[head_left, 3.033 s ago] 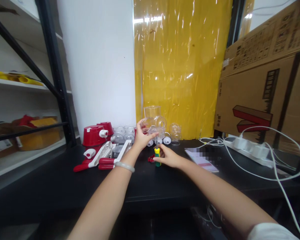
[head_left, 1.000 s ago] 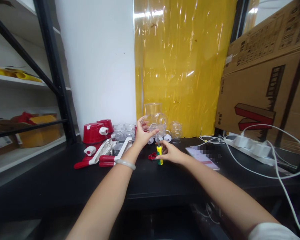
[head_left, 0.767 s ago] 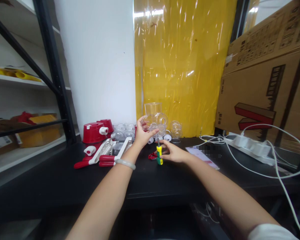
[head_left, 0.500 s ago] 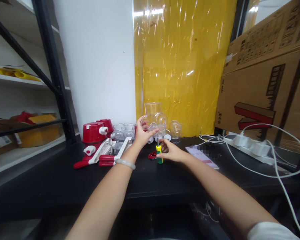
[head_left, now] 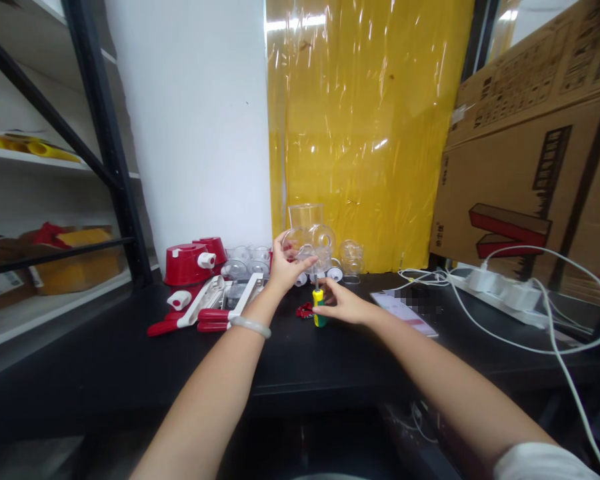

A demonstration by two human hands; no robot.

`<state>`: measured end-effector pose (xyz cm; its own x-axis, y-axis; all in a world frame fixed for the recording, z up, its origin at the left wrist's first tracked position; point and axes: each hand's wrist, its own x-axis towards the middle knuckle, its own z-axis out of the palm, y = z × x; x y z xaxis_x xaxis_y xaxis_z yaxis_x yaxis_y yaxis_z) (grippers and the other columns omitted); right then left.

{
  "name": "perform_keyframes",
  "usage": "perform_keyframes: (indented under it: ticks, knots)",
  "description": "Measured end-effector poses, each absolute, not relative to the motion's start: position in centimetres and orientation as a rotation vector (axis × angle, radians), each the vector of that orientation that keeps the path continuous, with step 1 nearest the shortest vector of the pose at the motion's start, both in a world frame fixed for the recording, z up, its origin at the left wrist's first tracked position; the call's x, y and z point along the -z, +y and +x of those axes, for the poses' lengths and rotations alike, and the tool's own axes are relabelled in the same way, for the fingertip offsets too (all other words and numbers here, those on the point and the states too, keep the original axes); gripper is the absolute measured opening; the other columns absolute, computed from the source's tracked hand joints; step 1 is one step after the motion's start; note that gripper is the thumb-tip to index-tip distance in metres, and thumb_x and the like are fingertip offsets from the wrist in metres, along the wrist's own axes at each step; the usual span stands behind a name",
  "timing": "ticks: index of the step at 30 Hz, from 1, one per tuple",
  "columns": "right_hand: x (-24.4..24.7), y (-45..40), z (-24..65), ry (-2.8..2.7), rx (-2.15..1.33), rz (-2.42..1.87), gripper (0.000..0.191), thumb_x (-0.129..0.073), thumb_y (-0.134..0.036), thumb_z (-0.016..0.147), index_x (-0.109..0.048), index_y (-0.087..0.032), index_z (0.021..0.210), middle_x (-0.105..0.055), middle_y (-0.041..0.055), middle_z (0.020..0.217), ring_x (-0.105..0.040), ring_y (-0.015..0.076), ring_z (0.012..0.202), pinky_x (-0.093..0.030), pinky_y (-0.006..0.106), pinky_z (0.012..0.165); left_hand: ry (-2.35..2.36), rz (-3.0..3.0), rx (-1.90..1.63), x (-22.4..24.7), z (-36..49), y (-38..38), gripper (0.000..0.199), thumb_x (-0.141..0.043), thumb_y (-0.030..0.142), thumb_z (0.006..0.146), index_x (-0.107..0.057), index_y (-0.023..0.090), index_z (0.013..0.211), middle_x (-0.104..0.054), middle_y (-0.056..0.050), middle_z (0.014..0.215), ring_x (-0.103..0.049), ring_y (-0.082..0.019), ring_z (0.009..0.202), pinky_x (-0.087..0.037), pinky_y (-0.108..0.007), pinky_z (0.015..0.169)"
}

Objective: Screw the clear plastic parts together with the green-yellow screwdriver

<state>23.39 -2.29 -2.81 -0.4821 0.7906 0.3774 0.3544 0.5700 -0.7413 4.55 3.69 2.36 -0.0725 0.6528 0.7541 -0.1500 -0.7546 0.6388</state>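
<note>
A clear plastic part point(head_left: 305, 233) with rounded openings is gripped in my left hand point(head_left: 286, 268), fingers behind it and thumb in front. Below it, my right hand point(head_left: 343, 301) holds a screwdriver point(head_left: 319, 309) with a yellow and green handle, upright, its shaft pointing up at the underside of the clear part. Whether the tip sits in a screw cannot be made out. Small red pieces point(head_left: 305, 310) lie on the black table point(head_left: 290, 360) just left of the screwdriver. A white round piece point(head_left: 335, 274) shows behind my right hand.
Red housings point(head_left: 186, 265) and red-and-white handles point(head_left: 214, 316) lie to the left. More clear parts point(head_left: 351, 257) stand at the back. On the right are a flat pale device or sheet point(head_left: 404, 313), a power strip point(head_left: 500, 300) with looping white cables, and a large cardboard box point(head_left: 520, 180).
The screwdriver handle has turned, showing its yellow and green stripes differently. Both hands stay in nearly the same place, and the clear part is still held.
</note>
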Motion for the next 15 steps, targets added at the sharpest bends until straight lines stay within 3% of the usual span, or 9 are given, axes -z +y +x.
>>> perform_keyframes:
  ticks: [3,7,9,15]
  knots:
    - [2.79,-2.25,23.76,-2.114,-0.921,-0.81,0.085,-0.082,-0.043,0.078,-0.036,-0.022,0.146,-0.062,0.01,0.118,-0.064,0.0233,0.114,-0.05,0.046,0.103,0.547,1.648,-1.884,-2.36,4.57,3.66,0.102,-0.1,0.04,0.047,-0.047,0.028,0.133,-0.056,-0.006,0.115,-0.061,-0.019,0.097,-0.057,-0.037,0.085]
    - [2.82,-2.08,23.57,-2.121,-0.729,-0.969,0.085,-0.086,-0.046,0.073,-0.044,-0.017,0.141,-0.063,0.0041,0.094,-0.066,0.0217,0.09,-0.055,0.046,0.092,0.547,1.644,-1.883,-2.38,4.61,3.65,0.101,-0.1,0.039,0.048,-0.047,0.028,0.133,-0.056,-0.006,0.115,-0.061,-0.02,0.098,-0.057,-0.037,0.085]
    - [2.73,-2.14,23.43,-2.135,-0.64,-1.035,0.085,-0.087,-0.051,0.071,-0.047,-0.016,0.138,-0.063,0.0047,0.093,-0.065,0.022,0.087,-0.055,0.047,0.09,0.542,1.642,-1.878,-2.38,4.61,3.67,0.102,-0.1,0.04,0.047,-0.046,0.028,0.133,-0.056,-0.006,0.115,-0.061,-0.02,0.098,-0.057,-0.038,0.086]
    - [2.56,-2.36,24.0,-2.152,-0.844,-0.871,0.086,-0.084,-0.045,0.076,-0.04,-0.021,0.146,-0.059,0.0146,0.131,-0.06,0.0265,0.124,-0.05,0.048,0.106,0.556,1.653,-1.879,-2.32,4.6,3.79,0.101,-0.1,0.038,0.048,-0.046,0.029,0.134,-0.056,-0.007,0.116,-0.061,-0.02,0.099,-0.056,-0.039,0.087]
